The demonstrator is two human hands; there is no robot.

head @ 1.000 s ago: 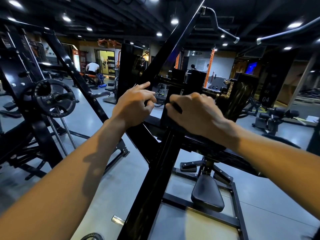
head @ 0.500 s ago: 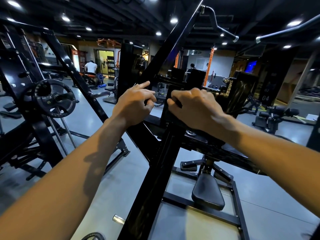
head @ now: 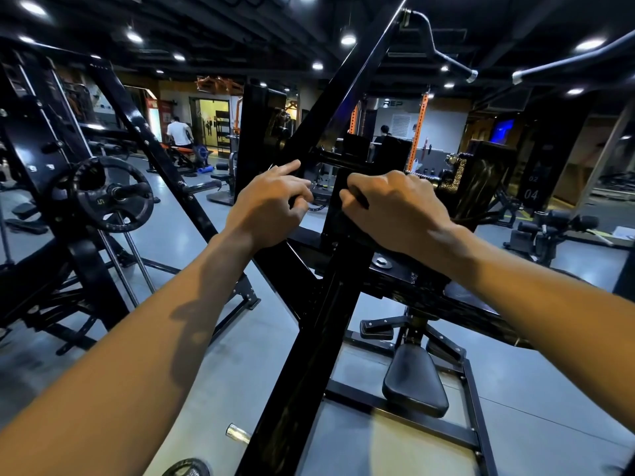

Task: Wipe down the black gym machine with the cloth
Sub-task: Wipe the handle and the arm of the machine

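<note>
Black cloth is bunched in my right hand against the machine; my left hand curls, seemingly empty. Most frame looks left.

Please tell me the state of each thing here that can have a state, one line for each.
Left hand: fingers curled, index finger straight, at the black metal machine frame.
Right hand: curled round a dark cloth, pressed on the frame.
Black padded seat: unoccupied.
Black round weight plate: loaded on its peg.

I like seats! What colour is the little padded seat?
Black seat pad, clearest in the head view.
</note>
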